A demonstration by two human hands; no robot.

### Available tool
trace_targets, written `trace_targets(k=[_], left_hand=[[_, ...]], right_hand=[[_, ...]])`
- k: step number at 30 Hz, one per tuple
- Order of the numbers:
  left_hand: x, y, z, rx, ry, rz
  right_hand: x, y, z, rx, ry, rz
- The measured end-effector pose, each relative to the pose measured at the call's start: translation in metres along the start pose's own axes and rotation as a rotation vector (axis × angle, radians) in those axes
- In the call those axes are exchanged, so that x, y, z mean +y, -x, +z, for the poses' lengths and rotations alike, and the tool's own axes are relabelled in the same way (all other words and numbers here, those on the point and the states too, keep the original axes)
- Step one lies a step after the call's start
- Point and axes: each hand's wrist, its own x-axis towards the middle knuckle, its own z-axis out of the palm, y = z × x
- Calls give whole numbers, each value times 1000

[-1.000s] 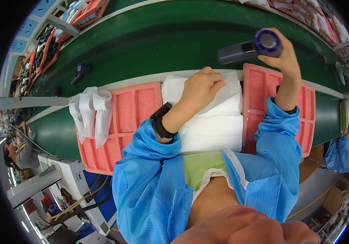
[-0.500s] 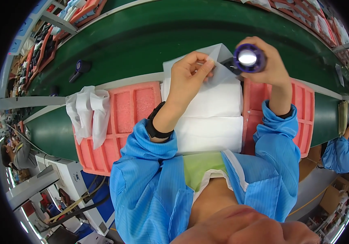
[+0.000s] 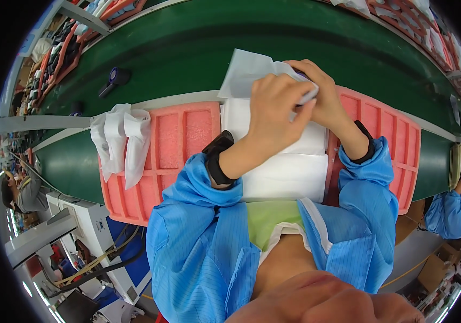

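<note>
My right hand (image 3: 324,97) is wrapped round a dark purple round-headed device (image 3: 301,74), largely hidden by fingers and white film. A thin, whitish translucent bag (image 3: 247,72) covers part of the device and spreads out to its left. My left hand (image 3: 278,110) is closed at the bag's edge beside the device, its fingertips partly hidden. Both hands are raised above two stacks of white bags (image 3: 284,177). Pink foam trays lie on either side: the left tray (image 3: 174,142) and the right tray (image 3: 402,145).
Several white-wrapped pieces (image 3: 117,140) lie on the left tray. Beyond the trays runs a green conveyor belt (image 3: 187,59) carrying another dark device with a handle (image 3: 115,78). A metal bar (image 3: 42,125) crosses at the left. Another person in blue (image 3: 451,212) is at the far right.
The device has turned and is now mostly covered by the bag and fingers. My left hand has moved right against it, and my right hand has come slightly left and down.
</note>
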Motion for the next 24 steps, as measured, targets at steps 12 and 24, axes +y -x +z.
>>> trace_targets(k=[12,24], left_hand=[[-3,-12,-9,-116,-398,114],[-13,-24,-24,-73,120,162]], right_hand=[[13,4,4,-7,-38,77],[21,-5,-17,-101,-282,61]])
